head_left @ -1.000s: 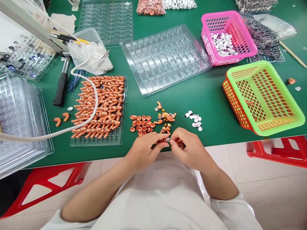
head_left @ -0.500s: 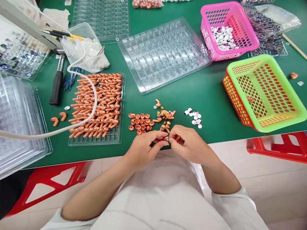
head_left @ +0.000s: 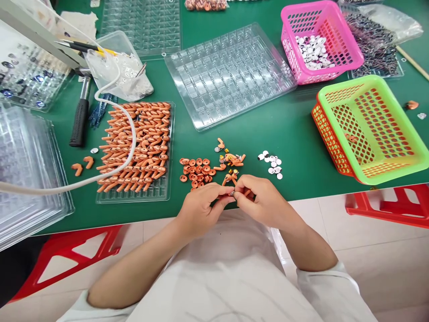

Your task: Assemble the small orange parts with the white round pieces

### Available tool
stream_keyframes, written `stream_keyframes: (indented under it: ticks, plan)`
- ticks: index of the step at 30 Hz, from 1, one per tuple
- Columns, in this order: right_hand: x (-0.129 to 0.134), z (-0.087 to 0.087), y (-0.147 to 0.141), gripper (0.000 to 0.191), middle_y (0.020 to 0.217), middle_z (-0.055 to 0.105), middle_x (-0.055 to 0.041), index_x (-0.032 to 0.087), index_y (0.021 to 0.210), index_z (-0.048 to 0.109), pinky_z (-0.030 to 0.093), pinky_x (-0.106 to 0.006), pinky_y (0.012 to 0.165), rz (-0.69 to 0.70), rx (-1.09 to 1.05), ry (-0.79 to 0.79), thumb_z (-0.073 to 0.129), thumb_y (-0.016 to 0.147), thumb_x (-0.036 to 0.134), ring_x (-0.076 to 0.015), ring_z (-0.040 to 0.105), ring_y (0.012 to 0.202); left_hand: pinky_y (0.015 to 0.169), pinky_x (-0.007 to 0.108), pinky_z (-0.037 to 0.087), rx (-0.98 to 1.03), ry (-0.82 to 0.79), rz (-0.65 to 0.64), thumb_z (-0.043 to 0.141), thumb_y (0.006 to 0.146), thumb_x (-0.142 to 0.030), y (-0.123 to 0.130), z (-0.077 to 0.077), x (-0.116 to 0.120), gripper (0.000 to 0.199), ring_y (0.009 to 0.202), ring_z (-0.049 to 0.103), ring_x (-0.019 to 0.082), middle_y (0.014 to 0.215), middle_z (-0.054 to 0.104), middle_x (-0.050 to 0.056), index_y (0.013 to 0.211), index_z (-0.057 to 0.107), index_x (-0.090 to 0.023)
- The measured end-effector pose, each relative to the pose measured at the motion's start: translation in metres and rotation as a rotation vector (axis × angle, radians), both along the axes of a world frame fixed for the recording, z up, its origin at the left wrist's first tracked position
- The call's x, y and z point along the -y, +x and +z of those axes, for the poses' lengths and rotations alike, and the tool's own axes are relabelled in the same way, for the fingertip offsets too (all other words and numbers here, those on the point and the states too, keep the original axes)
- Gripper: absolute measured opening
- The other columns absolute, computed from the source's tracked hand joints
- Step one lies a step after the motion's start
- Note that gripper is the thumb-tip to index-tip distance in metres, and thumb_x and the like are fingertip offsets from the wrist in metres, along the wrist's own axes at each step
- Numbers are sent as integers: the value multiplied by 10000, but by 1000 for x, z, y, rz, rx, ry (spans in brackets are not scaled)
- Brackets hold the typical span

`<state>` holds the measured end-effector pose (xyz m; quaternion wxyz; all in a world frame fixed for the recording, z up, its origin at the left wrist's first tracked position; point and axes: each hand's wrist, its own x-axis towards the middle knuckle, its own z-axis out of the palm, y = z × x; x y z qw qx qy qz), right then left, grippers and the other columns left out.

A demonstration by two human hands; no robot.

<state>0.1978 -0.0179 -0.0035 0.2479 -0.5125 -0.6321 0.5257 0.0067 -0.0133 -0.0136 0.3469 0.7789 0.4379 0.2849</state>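
The left hand [head_left: 203, 206] and right hand [head_left: 263, 202] meet at the near edge of the surface [head_left: 288, 129], backs up, each with its fingertips [head_left: 224, 191] pinched on a small part [head_left: 232, 193] between them. Just beyond lie orange shells [head_left: 233, 158] and caps [head_left: 198, 170]; white discs [head_left: 276, 170] and a green basket [head_left: 378, 177] sit to the right. Fingers hide most of the part, so I can't tell its long axis or which way it points.

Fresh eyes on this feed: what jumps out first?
The pink basket and green basket stand out at right on the table. At left, orange pieces crowd a clear tray. By the near edge, left hand and right hand pinch a small part, mostly hidden.
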Motion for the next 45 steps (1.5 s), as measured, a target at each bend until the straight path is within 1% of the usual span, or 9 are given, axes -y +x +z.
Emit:
stream_keyframes:
  ticks: [8, 15, 23, 29, 33, 35, 38, 42, 45]
  plan:
    - [-1, -2, -1, 106, 702, 589, 36, 198, 768, 557, 401, -217, 529, -29, -79, -113, 541, 870, 176, -103, 536, 608, 667, 210, 543, 31, 70, 5, 644, 879, -150, 0, 2, 1, 115, 742, 708, 135, 833, 774, 25, 969, 709, -177]
    - [6, 3, -1, 106, 768, 627, 11, 208, 810, 573, 445, -240, 584, -55, -29, -37, 551, 909, 236, -118, 572, 655, 685, 225, 582, 65, -49, 41, 676, 867, -188, -3, 3, 2, 110, 745, 721, 142, 878, 778, 27, 969, 718, -200]
    - [7, 4, -2, 115, 762, 598, 11, 210, 792, 533, 438, -244, 592, -47, -39, 19, 537, 908, 214, -119, 561, 663, 679, 238, 592, 120, -101, 65, 684, 853, -180, -3, 7, 4, 112, 735, 724, 154, 854, 779, 38, 954, 732, -187]
    - [4, 4, -5, 120, 706, 568, 37, 212, 784, 501, 375, -217, 503, -61, -63, -34, 565, 885, 219, -100, 520, 599, 692, 233, 613, 181, -379, 64, 672, 853, -196, -4, 20, -1, 134, 744, 738, 160, 863, 779, 51, 968, 724, -151]
    - [0, 3, -1, 42, 742, 588, 34, 212, 878, 561, 454, -217, 555, -51, -234, -148, 589, 884, 242, -103, 548, 633, 686, 262, 624, 255, -533, 92, 658, 861, -246, -4, 25, -3, 133, 733, 738, 171, 849, 765, 60, 937, 703, -147]
    - [0, 1, 2, 78, 785, 604, 20, 214, 939, 581, 493, -229, 577, -66, -306, -212, 599, 884, 267, -114, 574, 666, 677, 268, 622, 247, -569, 98, 653, 858, -253, -3, 25, -3, 123, 715, 734, 173, 832, 754, 61, 913, 687, -149]
    - [1, -1, 4, 111, 819, 616, 7, 213, 965, 585, 513, -236, 579, -100, -344, -245, 611, 882, 282, -122, 590, 685, 651, 253, 610, 198, -588, 87, 644, 846, -241, -1, 21, -3, 97, 692, 726, 167, 800, 735, 49, 883, 668, -154]
    - [3, -4, 4, 94, 820, 625, 5, 205, 953, 592, 502, -229, 575, -121, -285, -203, 597, 891, 275, -110, 581, 661, 680, 251, 604, 177, -566, 68, 611, 845, -225, 3, 16, -2, 135, 720, 726, 164, 815, 746, 38, 934, 691, -162]
    - [4, -5, 4, 101, 788, 623, 17, 208, 959, 588, 484, -222, 569, -130, -241, -170, 604, 888, 278, -104, 568, 638, 637, 204, 575, 125, -512, 65, 606, 829, -184, 7, 15, -2, 128, 684, 709, 140, 772, 747, 17, 897, 712, -166]
